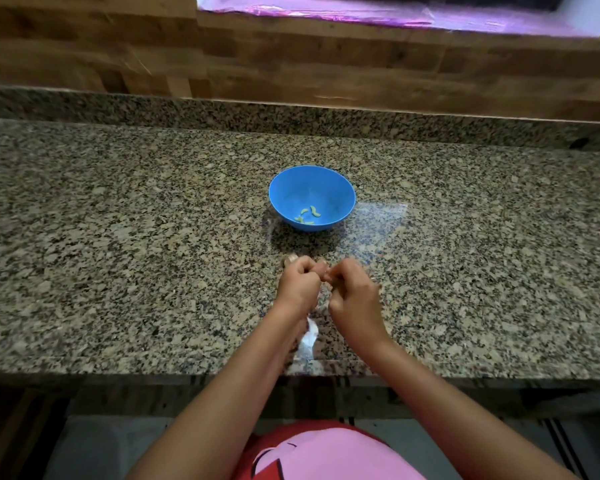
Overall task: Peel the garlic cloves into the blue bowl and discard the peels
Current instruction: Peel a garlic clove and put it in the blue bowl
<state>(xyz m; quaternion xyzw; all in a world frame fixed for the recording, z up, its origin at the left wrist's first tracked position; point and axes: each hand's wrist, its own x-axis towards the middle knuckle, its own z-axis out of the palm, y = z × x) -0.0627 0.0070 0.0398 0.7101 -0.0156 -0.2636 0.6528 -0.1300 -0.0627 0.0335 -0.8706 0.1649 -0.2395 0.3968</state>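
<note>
Your blue bowl point(326, 187) sits upright on the counter point(118, 237), a little way past your hands. It is round and open at the top. A few small, pale, curved garlic cloves point(307, 215) lie close together at its bottom. Thin white peels point(308, 336) lie near the counter's front edge, between your wrists. Your left hand point(300, 282) and right hand point(352, 289) pinch one more clove point(322, 269), mostly hidden.

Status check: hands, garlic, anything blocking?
Left hand and right hand both curled, pinching a small blurred clove between them. Blue bowl holds a few peeled pieces. Peel scraps on counter near edge; nothing between hands and bowl.
</note>
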